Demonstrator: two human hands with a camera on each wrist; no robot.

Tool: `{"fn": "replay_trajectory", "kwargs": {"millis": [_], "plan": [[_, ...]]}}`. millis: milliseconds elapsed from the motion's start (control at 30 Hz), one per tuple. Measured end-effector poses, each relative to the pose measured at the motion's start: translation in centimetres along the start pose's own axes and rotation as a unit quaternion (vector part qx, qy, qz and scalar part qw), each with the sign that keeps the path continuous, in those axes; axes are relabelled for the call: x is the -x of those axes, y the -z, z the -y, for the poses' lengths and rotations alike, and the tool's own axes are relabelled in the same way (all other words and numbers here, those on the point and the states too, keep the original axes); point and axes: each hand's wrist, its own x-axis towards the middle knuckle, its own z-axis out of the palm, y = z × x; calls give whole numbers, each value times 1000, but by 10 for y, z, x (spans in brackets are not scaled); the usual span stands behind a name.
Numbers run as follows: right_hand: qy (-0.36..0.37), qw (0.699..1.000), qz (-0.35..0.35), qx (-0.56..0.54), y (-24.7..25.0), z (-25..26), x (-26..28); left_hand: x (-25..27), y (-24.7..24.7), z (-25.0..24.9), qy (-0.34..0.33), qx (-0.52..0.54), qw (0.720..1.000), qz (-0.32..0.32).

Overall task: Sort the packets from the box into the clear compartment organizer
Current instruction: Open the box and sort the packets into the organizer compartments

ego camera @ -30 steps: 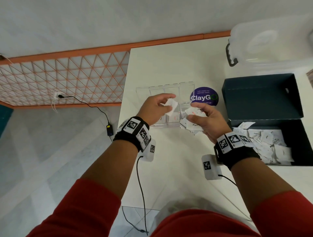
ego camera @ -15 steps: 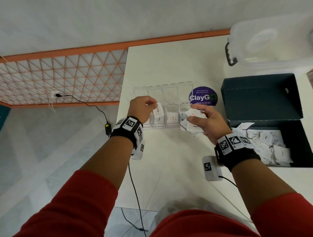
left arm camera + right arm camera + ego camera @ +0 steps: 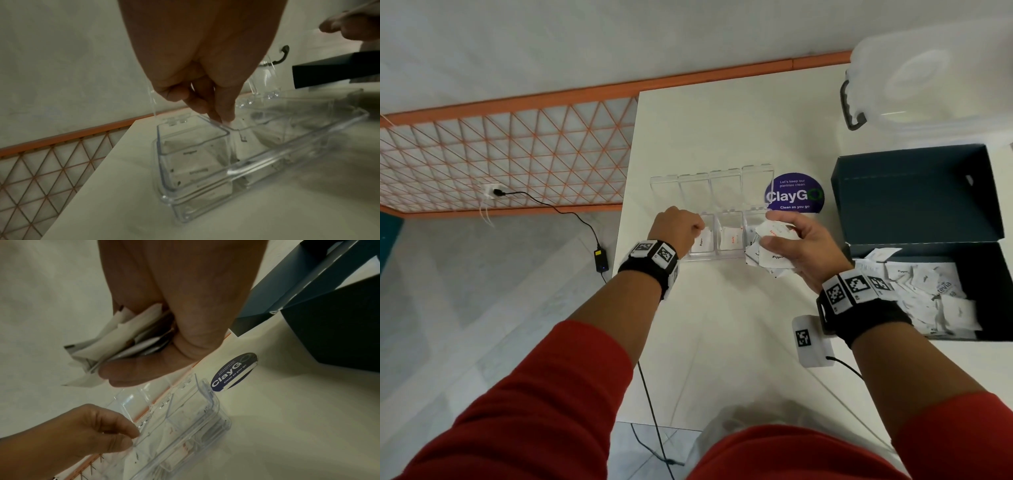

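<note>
The clear organizer (image 3: pixel 729 255) (image 3: pixel 205 194) (image 3: pixel 205 426) lies near the table's left edge with its lids standing open. My left hand (image 3: pixel 681 229) (image 3: pixel 205 81) (image 3: pixel 82 431) hovers over its left end. Thumb and forefinger pinch the top of a white pepper packet (image 3: pixel 702 241) that stands in the second compartment from the left. The third compartment holds a red-printed packet (image 3: pixel 731 238). My right hand (image 3: pixel 801 246) (image 3: pixel 174 305) grips a bunch of packets (image 3: pixel 774 253) (image 3: pixel 123 340) above the right end. More packets (image 3: pixel 928 291) fill the dark box (image 3: pixel 996 274).
The box lid (image 3: pixel 914 195) stands open behind the box. A purple ClayGo sticker (image 3: pixel 794 195) (image 3: pixel 234 371) is on the table between organizer and box. A clear lidded bin (image 3: pixel 928 75) sits at the back right. The table's left edge (image 3: pixel 619 246) runs just beside the organizer.
My left hand carried one packet from beside the right hand's bunch leftward and down into the second compartment. The right hand has stayed over the organizer's right end with its bunch.
</note>
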Motion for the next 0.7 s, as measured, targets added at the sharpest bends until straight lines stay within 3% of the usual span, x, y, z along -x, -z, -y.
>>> {"fn": "replay_trajectory", "kwargs": {"millis": [133, 367, 467, 567, 700], "plan": [[-4, 1000, -3, 0, 0, 0, 1, 5, -5, 8, -19, -10, 1000, -6], [-5, 1000, -8, 16, -6, 1, 5, 12, 0, 0, -12, 120, 988, -95], [3, 1000, -15, 26, -9, 2, 7, 20, 7, -19, -15, 227, 967, -117], [12, 999, -24, 30, -9, 3, 9, 34, 13, -45, -45, 311, 946, -82], [29, 998, -21, 56, -11, 3, 13, 40, 10, -73, -103, 261, 960, 6]]}}
